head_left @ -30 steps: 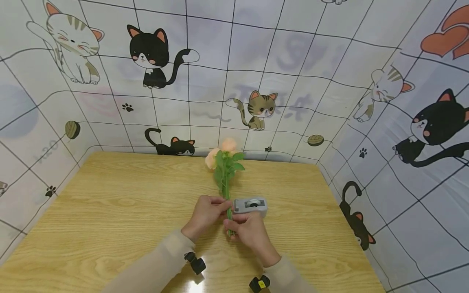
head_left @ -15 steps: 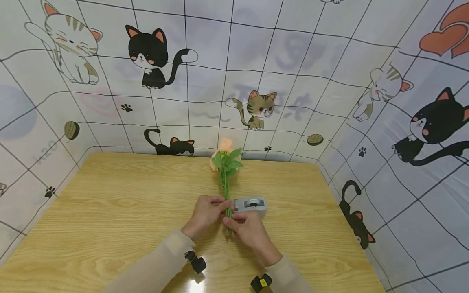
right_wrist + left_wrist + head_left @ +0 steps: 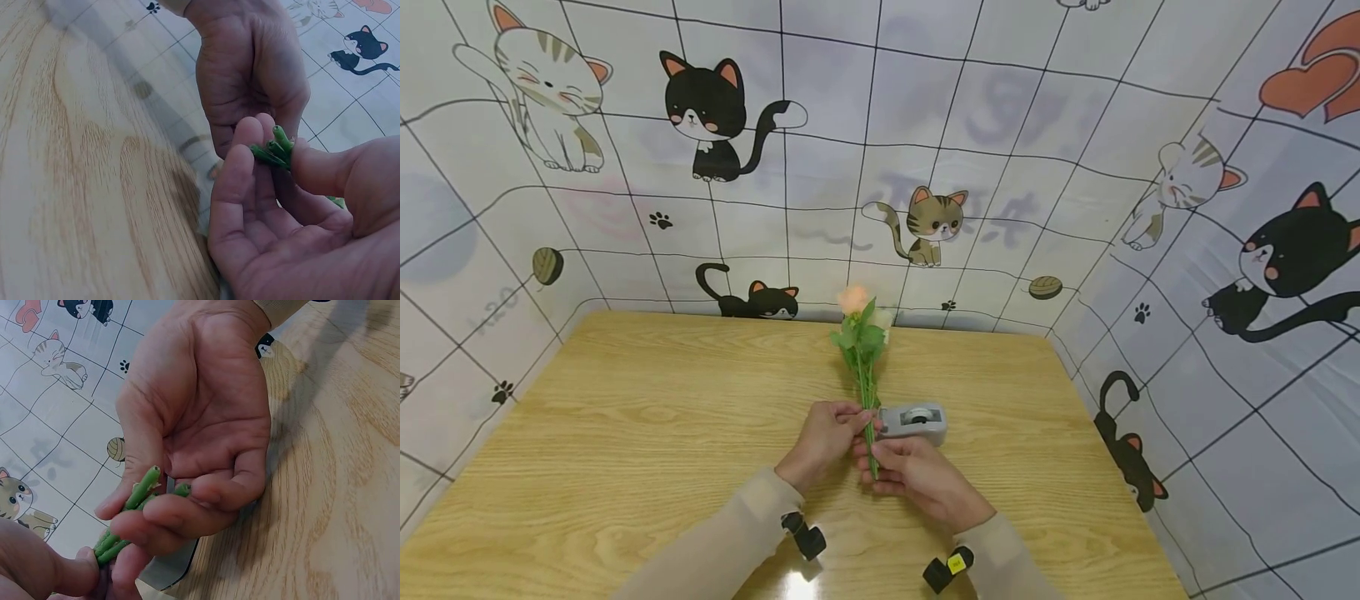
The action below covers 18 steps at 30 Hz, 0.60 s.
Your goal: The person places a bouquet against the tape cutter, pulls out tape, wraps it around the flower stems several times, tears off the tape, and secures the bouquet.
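A small bunch of flowers (image 3: 867, 350) with green leaves stands out ahead of both hands in the head view. One peach bloom (image 3: 853, 300) faces up, and a paler bloom (image 3: 882, 321) shows partly behind the leaves. My left hand (image 3: 826, 442) pinches the green stems (image 3: 867, 392) between thumb and fingers. Just below it, my right hand (image 3: 928, 477) holds the lower stems between its thumb and fingers. Several cut stem ends (image 3: 278, 140) poke out between the right thumb and fingertips in the right wrist view. The left wrist view shows the left thumb (image 3: 69, 575) pressing the stems.
A grey tape dispenser (image 3: 917, 421) lies on the wooden table (image 3: 662, 433) right beside the stems, just beyond the right hand. Behind the table and at its sides hangs a white cat-print cloth (image 3: 820, 167). Small black cameras (image 3: 805, 537) sit at both wrists.
The bunch has turned about its stems: the blooms and leaves face differently, and a pale bloom now shows at the right. My right wrist has shifted right and its fingers have spread under the stem ends.
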Tool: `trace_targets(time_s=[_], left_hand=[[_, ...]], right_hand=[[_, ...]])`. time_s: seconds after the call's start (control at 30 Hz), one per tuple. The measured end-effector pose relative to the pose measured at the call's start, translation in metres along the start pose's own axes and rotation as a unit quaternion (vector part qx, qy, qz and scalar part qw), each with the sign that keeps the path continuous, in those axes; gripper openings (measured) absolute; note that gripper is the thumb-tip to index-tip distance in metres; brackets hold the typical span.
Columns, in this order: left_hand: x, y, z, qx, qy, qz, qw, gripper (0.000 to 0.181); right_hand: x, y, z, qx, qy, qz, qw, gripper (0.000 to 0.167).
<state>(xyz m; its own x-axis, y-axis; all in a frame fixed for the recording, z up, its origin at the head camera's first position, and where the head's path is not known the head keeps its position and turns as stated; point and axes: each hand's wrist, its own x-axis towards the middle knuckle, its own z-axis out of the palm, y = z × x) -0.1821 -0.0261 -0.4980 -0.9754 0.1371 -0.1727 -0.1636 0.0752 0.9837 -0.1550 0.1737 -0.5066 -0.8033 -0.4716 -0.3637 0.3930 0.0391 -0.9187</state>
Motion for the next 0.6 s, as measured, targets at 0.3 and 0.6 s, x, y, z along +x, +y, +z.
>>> trace_targets(time_s=[0.3, 0.6], left_hand=[[0.001, -0.002, 0.001, -0.003, -0.006, 0.0, 1.0, 0.019], [0.001, -0.003, 0.001, 0.007, 0.004, -0.003, 1.0, 0.024]], right_hand=[[0.003, 0.002, -0.002, -0.008, 0.041, 0.003, 0.9991, 0.038], [0.001, -0.002, 0.008, -0.092, 0.122, -0.048, 0.9871, 0.029]])
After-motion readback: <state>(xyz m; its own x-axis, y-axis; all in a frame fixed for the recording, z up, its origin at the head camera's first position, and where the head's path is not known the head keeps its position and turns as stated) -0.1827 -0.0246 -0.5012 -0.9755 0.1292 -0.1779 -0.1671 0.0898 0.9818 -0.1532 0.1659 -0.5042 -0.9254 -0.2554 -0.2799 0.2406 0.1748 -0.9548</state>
